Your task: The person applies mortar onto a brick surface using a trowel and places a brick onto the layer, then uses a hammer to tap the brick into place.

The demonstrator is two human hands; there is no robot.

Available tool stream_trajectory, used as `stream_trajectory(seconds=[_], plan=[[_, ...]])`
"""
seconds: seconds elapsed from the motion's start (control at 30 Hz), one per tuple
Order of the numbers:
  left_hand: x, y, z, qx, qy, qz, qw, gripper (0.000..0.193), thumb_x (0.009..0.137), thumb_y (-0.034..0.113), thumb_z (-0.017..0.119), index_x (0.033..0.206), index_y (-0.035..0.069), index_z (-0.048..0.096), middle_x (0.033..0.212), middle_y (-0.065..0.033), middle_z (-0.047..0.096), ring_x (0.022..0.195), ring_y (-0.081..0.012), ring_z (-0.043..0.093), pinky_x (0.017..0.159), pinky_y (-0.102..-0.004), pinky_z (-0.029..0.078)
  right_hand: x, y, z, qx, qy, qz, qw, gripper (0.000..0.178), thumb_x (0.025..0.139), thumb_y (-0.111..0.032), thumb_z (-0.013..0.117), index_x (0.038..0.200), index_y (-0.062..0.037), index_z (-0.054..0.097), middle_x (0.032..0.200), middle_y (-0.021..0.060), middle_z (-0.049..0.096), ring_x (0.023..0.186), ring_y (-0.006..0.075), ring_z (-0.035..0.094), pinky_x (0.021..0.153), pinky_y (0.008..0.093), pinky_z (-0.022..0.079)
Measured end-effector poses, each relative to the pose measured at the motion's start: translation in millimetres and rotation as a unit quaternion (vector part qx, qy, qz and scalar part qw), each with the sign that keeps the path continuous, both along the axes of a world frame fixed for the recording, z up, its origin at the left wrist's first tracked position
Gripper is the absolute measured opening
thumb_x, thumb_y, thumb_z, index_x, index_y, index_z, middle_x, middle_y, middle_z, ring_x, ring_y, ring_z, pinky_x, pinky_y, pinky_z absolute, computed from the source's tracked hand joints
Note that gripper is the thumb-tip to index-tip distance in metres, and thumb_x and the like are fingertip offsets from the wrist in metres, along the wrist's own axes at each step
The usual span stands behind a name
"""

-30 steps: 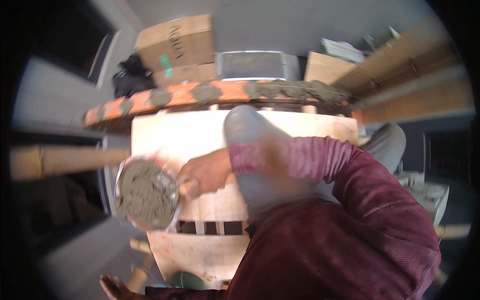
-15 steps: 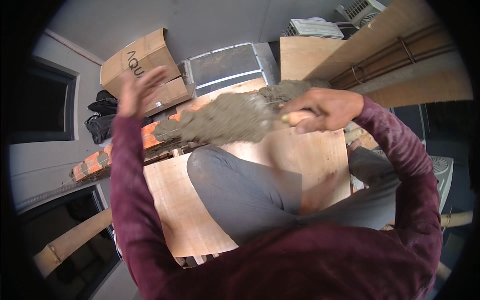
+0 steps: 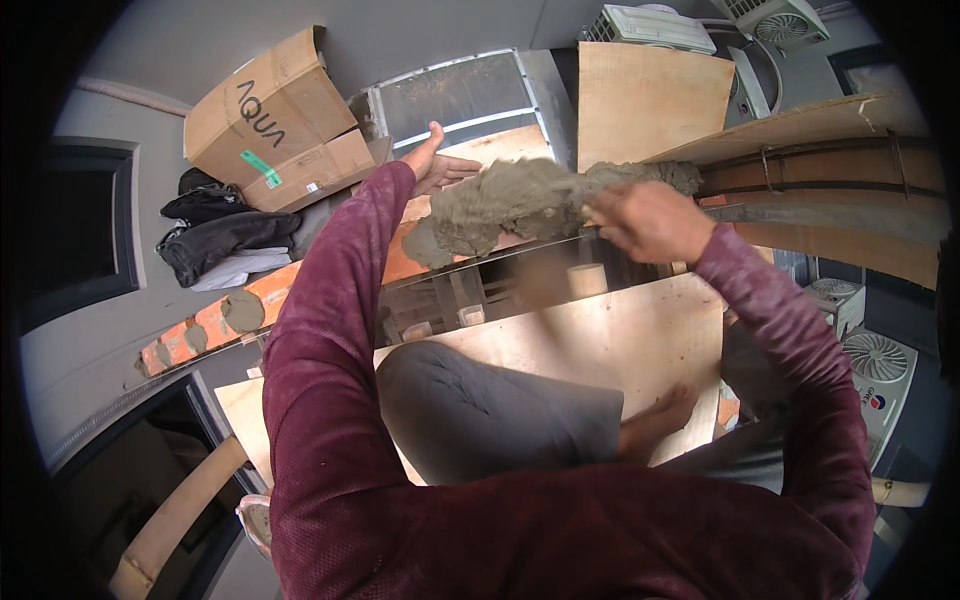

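Note:
Grey wet mortar sits heaped and blurred over the top of a low orange brick wall. My right hand is closed round a trowel handle at the right end of this heap; the blade is hidden by mortar and motion blur. Just beyond the heap's left side, my left hand is held out, fingers apart and thumb raised, with nothing in it. A separate mortar dab lies on the bricks to the left.
Plywood lies under my bent legs. Behind the wall stand a cardboard box, dark cloth and a framed mesh panel. Plywood sheets and air-conditioner units are on the right. A bamboo pole crosses the lower left.
My left hand has swung right, from over the box to beside the mortar. The mortar that hung in front of my right hand is now against the wall top. The view has shifted.

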State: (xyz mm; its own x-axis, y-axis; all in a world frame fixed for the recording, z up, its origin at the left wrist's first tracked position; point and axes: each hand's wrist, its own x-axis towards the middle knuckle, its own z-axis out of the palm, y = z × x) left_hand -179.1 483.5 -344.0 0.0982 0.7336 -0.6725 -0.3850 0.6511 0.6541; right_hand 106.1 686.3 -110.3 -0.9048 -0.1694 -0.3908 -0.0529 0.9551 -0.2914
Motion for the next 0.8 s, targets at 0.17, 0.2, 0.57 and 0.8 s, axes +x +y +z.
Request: stream_trajectory(seconds=[0.17, 0.2, 0.57, 0.8], plan=[[21.6, 3.8, -14.7, 0.073, -0.012, -0.075, 0.994, 0.121, 0.077, 0.085, -0.015, 0.152, 0.003, 0.035, 0.164, -0.0167, 0.016, 0.153, -0.0323, 0.002, 0.124, -0.0451, -0.003, 4.2, -33.8, -58.6, 0.173, 0.041, 0.064, 0.982, 0.061, 0.083, -0.002, 0.057, 0.141, 0.0060, 0.042, 0.116, 0.0205, 0.060, 0.083, 0.0300, 0.069, 0.064, 0.0367, 0.058], [22.3, 5.8, -23.0, 0.105, 0.026, -0.087, 0.990, 0.119, 0.079, 0.084, -0.015, 0.152, 0.003, 0.034, 0.163, -0.0190, 0.013, 0.153, -0.0312, 0.001, 0.124, -0.0413, -0.002, 4.5, -32.9, -50.5, 0.175, 0.020, 0.056, 0.983, 0.060, 0.083, -0.002, 0.057, 0.141, 0.0056, 0.042, 0.116, 0.0205, 0.060, 0.081, 0.0301, 0.069, 0.064, 0.0363, 0.058], [46.0, 26.6, 5.5, 0.041, -0.021, 0.078, 0.996, 0.096, 0.092, 0.078, 0.010, 0.152, 0.007, 0.036, 0.159, -0.0195, 0.029, 0.147, -0.0322, 0.027, 0.121, -0.0428, 0.022, -40.9, 25.3, 29.1, -0.110, -0.278, -0.158, 0.941, 0.042, 0.104, -0.036, 0.044, 0.108, 0.0028, 0.060, 0.060, 0.0040, 0.050, 0.053, 0.0143, 0.057, 0.051, 0.0343, 0.048], [35.0, 32.0, -9.4, 0.070, 0.044, -0.140, 0.987, 0.120, 0.075, 0.087, -0.017, 0.151, 0.014, 0.040, 0.162, -0.0197, 0.019, 0.152, -0.0386, 0.008, 0.123, -0.0526, 0.005, -24.8, 50.4, -28.8, -0.057, -0.240, -0.043, 0.968, 0.036, 0.102, -0.031, 0.048, 0.102, 0.0015, 0.064, 0.072, 0.0156, 0.065, 0.062, 0.0206, 0.063, 0.064, 0.0375, 0.054]])
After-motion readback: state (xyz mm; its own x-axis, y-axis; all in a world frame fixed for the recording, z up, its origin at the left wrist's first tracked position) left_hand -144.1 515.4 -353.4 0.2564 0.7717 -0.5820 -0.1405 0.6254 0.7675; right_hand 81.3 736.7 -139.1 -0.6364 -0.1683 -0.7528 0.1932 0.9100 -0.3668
